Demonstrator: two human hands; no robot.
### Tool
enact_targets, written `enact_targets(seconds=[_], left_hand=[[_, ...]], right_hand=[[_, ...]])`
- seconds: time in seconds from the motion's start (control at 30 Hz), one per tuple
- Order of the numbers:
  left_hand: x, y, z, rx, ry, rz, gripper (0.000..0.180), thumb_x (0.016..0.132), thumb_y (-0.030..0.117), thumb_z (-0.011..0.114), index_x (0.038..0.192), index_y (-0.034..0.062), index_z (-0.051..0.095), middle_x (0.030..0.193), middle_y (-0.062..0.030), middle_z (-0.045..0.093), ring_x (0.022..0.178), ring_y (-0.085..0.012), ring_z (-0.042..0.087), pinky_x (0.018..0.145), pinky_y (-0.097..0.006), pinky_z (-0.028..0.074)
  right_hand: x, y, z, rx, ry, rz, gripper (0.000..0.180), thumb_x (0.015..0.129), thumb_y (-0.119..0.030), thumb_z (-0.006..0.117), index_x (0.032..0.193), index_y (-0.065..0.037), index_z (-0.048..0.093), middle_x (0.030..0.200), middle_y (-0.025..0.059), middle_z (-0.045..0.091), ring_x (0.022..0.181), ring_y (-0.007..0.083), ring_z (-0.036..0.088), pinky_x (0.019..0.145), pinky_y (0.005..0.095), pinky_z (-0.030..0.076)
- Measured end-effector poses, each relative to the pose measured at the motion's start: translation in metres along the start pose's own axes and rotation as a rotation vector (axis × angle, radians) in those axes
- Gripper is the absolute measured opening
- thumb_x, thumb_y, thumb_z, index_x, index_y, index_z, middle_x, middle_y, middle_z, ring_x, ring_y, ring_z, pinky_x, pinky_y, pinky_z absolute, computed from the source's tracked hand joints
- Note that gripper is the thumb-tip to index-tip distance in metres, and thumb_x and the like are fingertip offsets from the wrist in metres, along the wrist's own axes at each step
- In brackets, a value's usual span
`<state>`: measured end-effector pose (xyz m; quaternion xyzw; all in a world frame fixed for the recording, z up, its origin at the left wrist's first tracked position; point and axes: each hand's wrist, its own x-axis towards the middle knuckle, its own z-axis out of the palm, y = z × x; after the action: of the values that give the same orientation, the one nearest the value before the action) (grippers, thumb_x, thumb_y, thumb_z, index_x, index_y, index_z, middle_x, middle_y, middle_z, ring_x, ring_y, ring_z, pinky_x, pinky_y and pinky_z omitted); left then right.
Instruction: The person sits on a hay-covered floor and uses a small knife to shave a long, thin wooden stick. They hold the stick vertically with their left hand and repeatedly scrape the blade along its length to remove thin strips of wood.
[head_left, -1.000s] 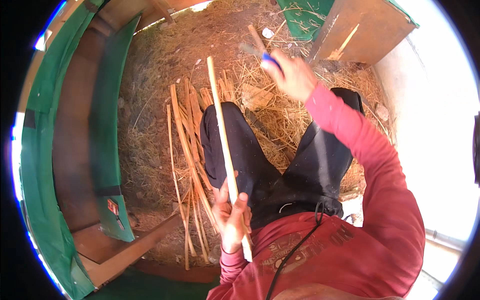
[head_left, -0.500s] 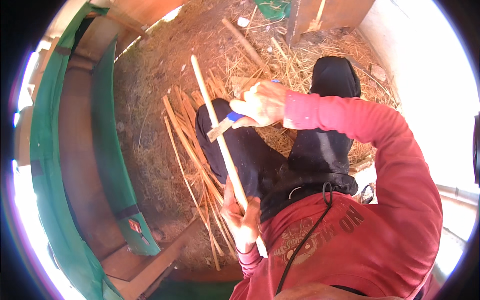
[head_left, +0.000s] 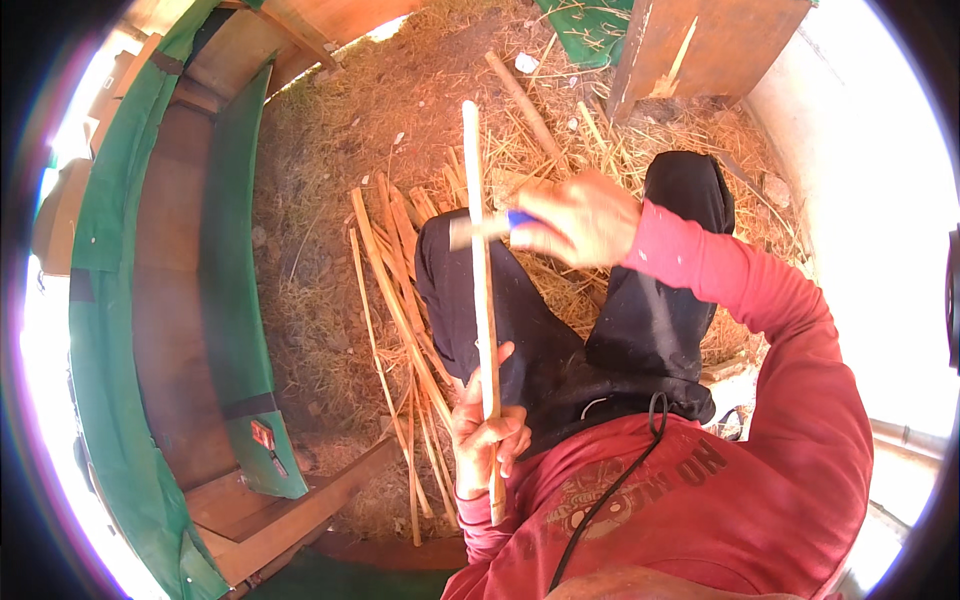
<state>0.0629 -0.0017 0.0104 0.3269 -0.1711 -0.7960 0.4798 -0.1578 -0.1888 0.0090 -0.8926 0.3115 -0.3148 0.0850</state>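
A long, pale wooden stick (head_left: 482,290) stands nearly upright in the picture, in front of my left thigh. My left hand (head_left: 485,432) is closed around its lower part, with the lower end passing on toward my sleeve. My right hand (head_left: 585,222) grips the blue handle of a flat-bladed tool (head_left: 464,234), blurred by motion. That short, brownish blade lies across the upper part of the stick; whether it is a knife or a file I cannot tell.
Several split wooden sticks (head_left: 392,290) lie on the ground left of my knee. A thicker round stick (head_left: 525,105) rests farther off among straw. A green-edged wooden structure (head_left: 165,300) stands at left, a wooden panel (head_left: 690,55) at the far right.
The stick has swung more upright and to the right. My right hand with the blue-handled tool has moved right and slightly down; its blade now sits higher along the stick.
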Motion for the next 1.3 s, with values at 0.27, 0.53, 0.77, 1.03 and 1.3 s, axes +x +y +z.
enact_targets(seconds=[0.27,0.53,0.77,1.03,1.3], left_hand=[[-0.002,-0.013,0.013,0.329,0.044,0.096,0.076,0.071,-0.009,0.043,0.145,-0.0001,0.029,0.048,-0.0001,0.043,0.032,-0.0057,0.034,0.033,-0.019,0.028],[-0.035,-0.033,0.007,0.279,-0.024,0.066,0.072,0.073,-0.014,0.049,0.142,-0.0033,0.033,0.051,0.0006,0.047,0.033,-0.0053,0.038,0.032,-0.019,0.029],[-0.019,-0.003,-0.009,-0.095,-0.067,-0.031,0.075,0.075,-0.005,0.052,0.145,-0.005,0.024,0.05,-0.003,0.039,0.034,-0.0079,0.029,0.035,-0.024,0.026],[-0.013,0.0,0.002,-0.058,-0.09,-0.049,0.076,0.071,-0.008,0.047,0.144,-0.0022,0.026,0.048,-0.0033,0.038,0.031,-0.009,0.029,0.035,-0.025,0.025],[-0.031,-0.024,0.006,0.118,-0.195,-0.058,0.069,0.074,-0.005,0.048,0.14,-0.0061,0.028,0.046,-0.0026,0.04,0.03,-0.0101,0.033,0.034,-0.024,0.028]], right_hand=[[-0.02,-0.011,0.007,-0.077,-0.091,-0.075,0.035,0.086,-0.037,0.065,0.085,-0.005,0.051,0.053,0.01,0.051,0.043,0.0302,0.053,0.038,0.0419,0.038],[0.033,0.156,-0.057,-0.404,0.061,0.943,0.064,0.1,-0.053,0.021,0.102,-0.003,0.062,0.089,0.0242,0.066,0.087,0.0366,0.067,0.076,0.0477,0.052],[0.013,0.014,-0.024,-0.01,-0.052,0.194,0.037,0.097,-0.039,0.048,0.091,-0.005,0.06,0.052,0.014,0.052,0.044,0.0307,0.056,0.042,0.0417,0.043],[-0.015,-0.043,-0.016,-0.007,-0.187,0.024,0.035,0.09,-0.04,0.059,0.085,-0.006,0.054,0.048,0.0118,0.049,0.042,0.0342,0.052,0.039,0.0443,0.037],[0.006,0.18,-0.048,-0.616,0.024,0.463,0.056,0.099,-0.048,0.031,0.096,-0.001,0.062,0.081,0.0222,0.065,0.085,0.04,0.063,0.08,0.0487,0.049]])
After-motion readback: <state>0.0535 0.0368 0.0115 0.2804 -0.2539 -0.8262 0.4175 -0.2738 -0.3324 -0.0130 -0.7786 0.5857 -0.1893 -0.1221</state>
